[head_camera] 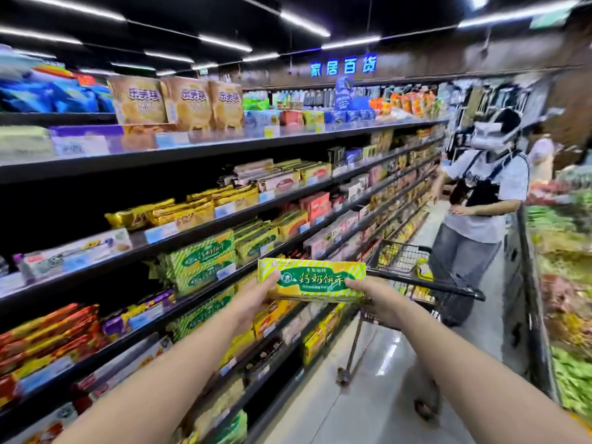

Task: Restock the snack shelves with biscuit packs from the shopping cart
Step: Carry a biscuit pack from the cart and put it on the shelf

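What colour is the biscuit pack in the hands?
The biscuit pack is yellow and light-green striped with a dark green band, seen in the head view.

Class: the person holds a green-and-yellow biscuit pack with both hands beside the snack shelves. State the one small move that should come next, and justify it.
Probably carry the biscuit pack leftward onto the stack of matching packs: left hand and right hand grip its ends, it is already out of the shopping cart, and that stack shows the same design.
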Demonstrator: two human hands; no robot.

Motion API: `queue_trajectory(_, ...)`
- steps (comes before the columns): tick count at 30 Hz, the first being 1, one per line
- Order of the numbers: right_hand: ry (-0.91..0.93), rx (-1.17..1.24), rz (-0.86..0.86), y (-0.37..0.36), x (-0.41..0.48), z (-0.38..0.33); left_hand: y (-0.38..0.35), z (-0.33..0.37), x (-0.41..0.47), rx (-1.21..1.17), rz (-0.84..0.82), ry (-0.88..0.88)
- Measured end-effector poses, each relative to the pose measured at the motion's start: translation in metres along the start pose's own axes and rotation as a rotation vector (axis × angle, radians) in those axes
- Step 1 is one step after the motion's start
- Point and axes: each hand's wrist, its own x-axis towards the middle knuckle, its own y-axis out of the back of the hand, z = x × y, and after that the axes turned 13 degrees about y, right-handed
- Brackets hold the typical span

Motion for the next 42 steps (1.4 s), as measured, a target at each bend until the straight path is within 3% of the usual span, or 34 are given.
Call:
queue_trajectory(6,0.137,-0.028,-0.166,0.061,0.089,0.0,-0.026,0.019,0.06,0.1,-0.027,-0.007)
queue_trajectory(10,0.207,-0.148,-0.278,0.068,0.151,0.0,-0.031,0.023,0.089,0.174,0.184,0.029)
queue_trajectory(16,0.249,-0.252,-0.43,0.043,0.247,-0.004,-0.004,0.036,0.143,0.201,0.443,-0.048)
queue_trajectory(25,0.248,-0.202,-0.504,-0.006,0.388,0.024,0.023,0.051,0.242,0.168,0.606,-0.049)
queue_trajectory(36,0.28,-0.204,-0.685,-0.041,0.5,0.038,0.025,0.059,0.301,0.271,0.946,-0.02)
queue_trajectory(42,0.42,-0.197,-0.762,-0.056,0.541,0.036,0.019,0.06,0.323,0.28,1.093,0.008)
